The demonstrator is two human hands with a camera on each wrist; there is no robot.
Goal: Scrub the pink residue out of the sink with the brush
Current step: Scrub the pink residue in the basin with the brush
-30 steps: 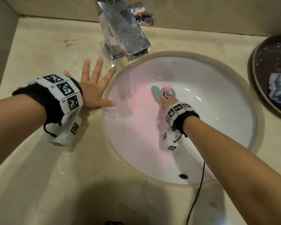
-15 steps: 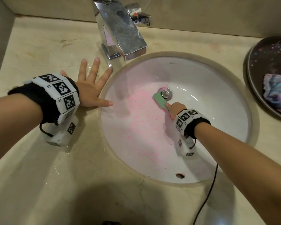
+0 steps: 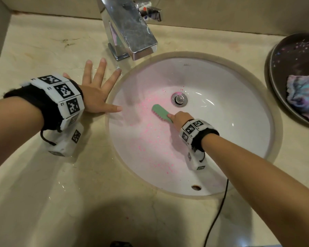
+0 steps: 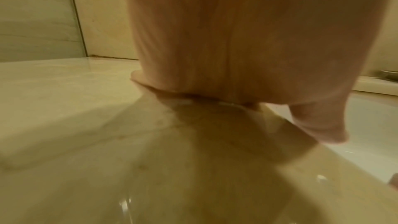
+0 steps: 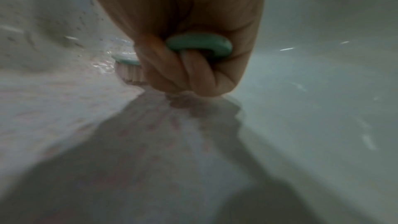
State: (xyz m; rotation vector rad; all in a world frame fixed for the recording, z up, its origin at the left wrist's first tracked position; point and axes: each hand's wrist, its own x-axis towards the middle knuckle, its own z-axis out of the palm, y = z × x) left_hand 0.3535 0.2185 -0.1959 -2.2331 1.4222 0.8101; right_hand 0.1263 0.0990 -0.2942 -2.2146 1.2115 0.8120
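Little can be read here. The white band [image 3: 61,97] on the left wrist carries square black-and-white coded markers, and beside two of them stand tiny printed characters, too small to make out. The band [image 3: 193,129] on the right wrist bears markers of the same kind, as do the white boxes hanging under both wrists. A small grey maker's mark [image 3: 186,64] sits on the back wall of the sink [image 3: 239,104], just under the rim, but its letters are too faint to read. The tap handle [image 3: 146,10] shows a red dot and a blue dot, without words.
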